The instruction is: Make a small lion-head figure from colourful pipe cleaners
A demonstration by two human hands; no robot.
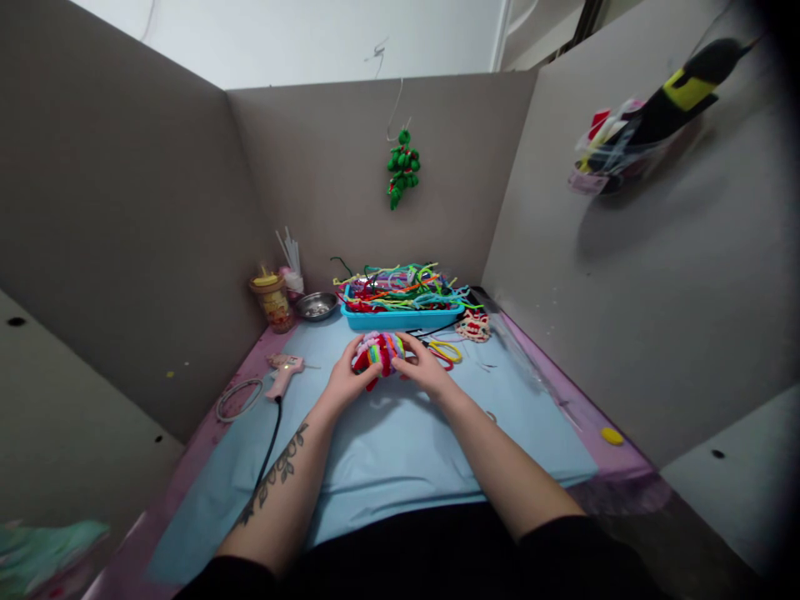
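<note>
- Grey panels [375,225] wall in the counter [387,467], whose blue cover probably shields the pink surface beneath.
- Between both hands, above the middle of the counter, is a small striped bundle [384,354] of red, purple, orange and green fuzzy strands, held centrally, perhaps for a close view.
- Left hand [350,379]: fingers curled round one side, thumb pressed on the near face.
- Right hand [428,368]: fingers bent over the other side, thumb likewise, so the grip seems shared to steady it; the hidden fingertips I can't tell.
- Just behind, yellow-and-red-handled scissors [448,348] and a blue tray [406,320] of loose strands sit seemingly within reach.
- Off left lies a pink glue gun [286,379], perhaps set aside to free the middle.
</note>
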